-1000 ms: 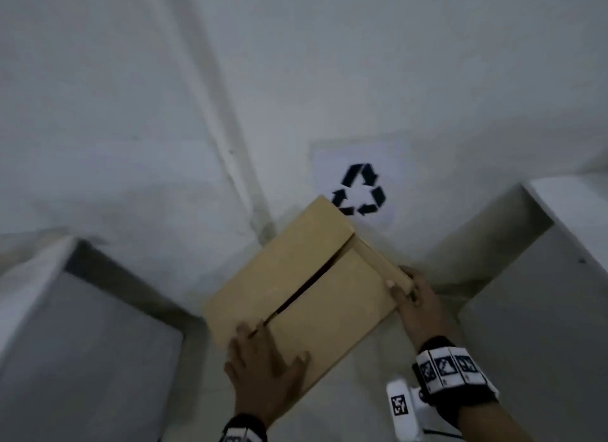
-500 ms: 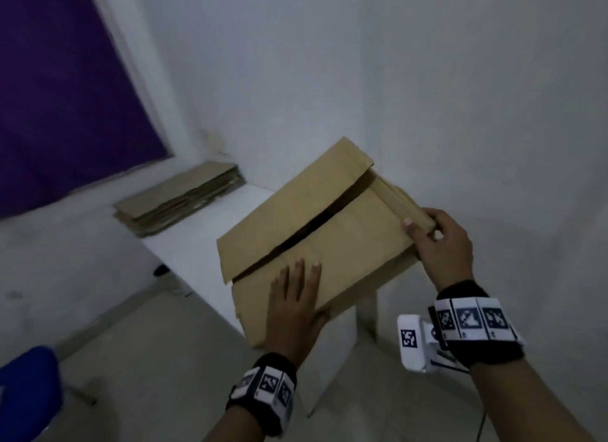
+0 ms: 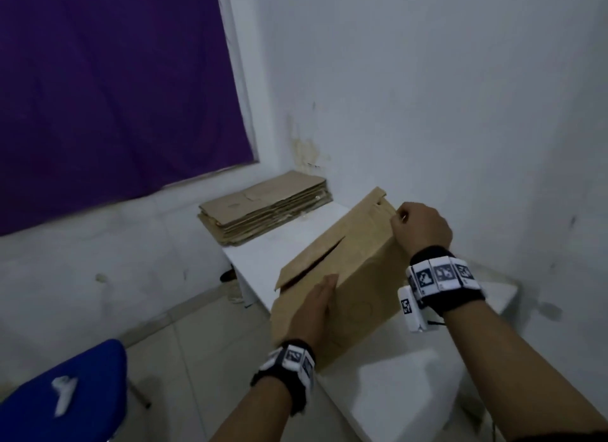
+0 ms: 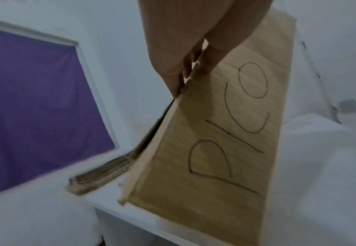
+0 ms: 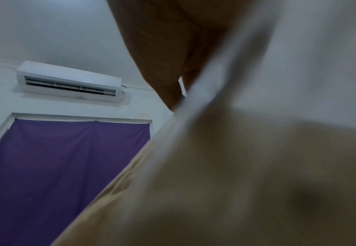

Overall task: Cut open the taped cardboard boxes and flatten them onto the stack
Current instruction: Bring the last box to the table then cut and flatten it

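Head view: a cardboard box (image 3: 345, 270) is held in the air, tilted, above the near part of a white table (image 3: 260, 254). Its long axis runs from the near left, low, up to the far right, toward the wall corner. The top flaps are parted along a dark slit, the left flap lifting at its near end.

The left hand (image 3: 312, 310) grips the near end: in the left wrist view its fingers (image 4: 173, 69) reach over the box's upper edge while the thumb presses the side panel, which bears handwritten letters. The right hand (image 3: 419, 227) has its fingers curled over the far upper corner of the box; the right wrist view is too blurred to show the fingertips.

A stack of flattened cardboard (image 3: 263, 208) lies at the table's far edge against the wall, well apart from the box, below a purple curtain (image 3: 108, 89). A blue chair (image 3: 65, 399) with a small white object (image 3: 64, 392) on its seat stands at lower left.
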